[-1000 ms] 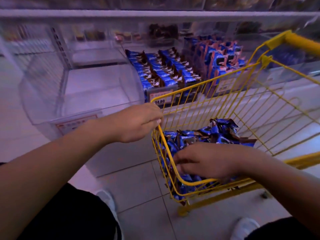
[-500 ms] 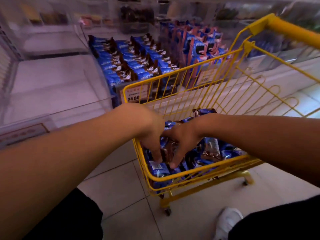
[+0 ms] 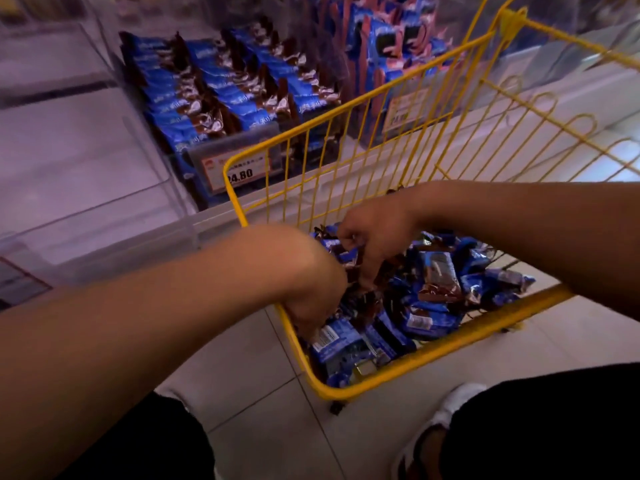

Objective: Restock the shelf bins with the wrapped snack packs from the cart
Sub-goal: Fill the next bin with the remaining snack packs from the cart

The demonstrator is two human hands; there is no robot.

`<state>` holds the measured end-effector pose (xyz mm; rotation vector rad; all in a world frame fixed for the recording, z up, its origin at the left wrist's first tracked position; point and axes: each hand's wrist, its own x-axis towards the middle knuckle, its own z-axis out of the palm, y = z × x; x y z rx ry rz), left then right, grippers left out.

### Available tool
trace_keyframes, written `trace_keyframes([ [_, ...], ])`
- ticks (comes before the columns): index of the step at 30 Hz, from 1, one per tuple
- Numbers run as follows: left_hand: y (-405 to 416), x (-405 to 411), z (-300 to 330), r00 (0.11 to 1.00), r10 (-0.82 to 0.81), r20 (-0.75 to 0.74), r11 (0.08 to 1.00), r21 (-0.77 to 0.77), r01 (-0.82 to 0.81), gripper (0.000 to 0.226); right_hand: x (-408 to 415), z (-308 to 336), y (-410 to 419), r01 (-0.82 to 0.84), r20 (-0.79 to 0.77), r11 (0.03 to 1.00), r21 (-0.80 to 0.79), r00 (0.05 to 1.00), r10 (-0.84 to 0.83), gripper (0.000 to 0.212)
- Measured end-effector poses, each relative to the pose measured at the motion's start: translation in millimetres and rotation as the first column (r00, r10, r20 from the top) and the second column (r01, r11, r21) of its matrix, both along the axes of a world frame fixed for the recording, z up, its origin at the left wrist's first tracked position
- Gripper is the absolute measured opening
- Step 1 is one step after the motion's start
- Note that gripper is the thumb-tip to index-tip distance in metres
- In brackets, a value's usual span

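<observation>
Both hands reach into the yellow cart, where the blue wrapped snack packs lie heaped. The left hand and right hand curl their fingers around packs. Behind, a shelf bin holds rows of matching packs.

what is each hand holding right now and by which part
Both hands are down in the yellow cart among the snack packs. Whether the left hand or right hand has a grip cannot be told.
</observation>
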<state>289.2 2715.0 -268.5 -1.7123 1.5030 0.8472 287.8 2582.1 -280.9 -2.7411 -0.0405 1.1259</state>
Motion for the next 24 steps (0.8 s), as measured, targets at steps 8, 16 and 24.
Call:
trace_keyframes([
  [8,4,-4,9,0.965,0.246,-0.095,0.968,-0.031,-0.249,0.057,-23,57,-26,0.037,-0.063,0.980,-0.198,0.997,-0.050,0.043],
  [16,-25,-33,-12,0.997,-0.018,0.070,0.998,0.054,0.014,0.046,-50,51,-3,-0.043,-0.112,0.917,-0.397,0.994,-0.002,0.057],
  [24,22,36,58,0.434,0.628,-0.646,0.449,-0.155,-0.880,0.019,-47,95,-56,0.153,0.207,0.988,0.025,0.966,-0.155,0.035],
])
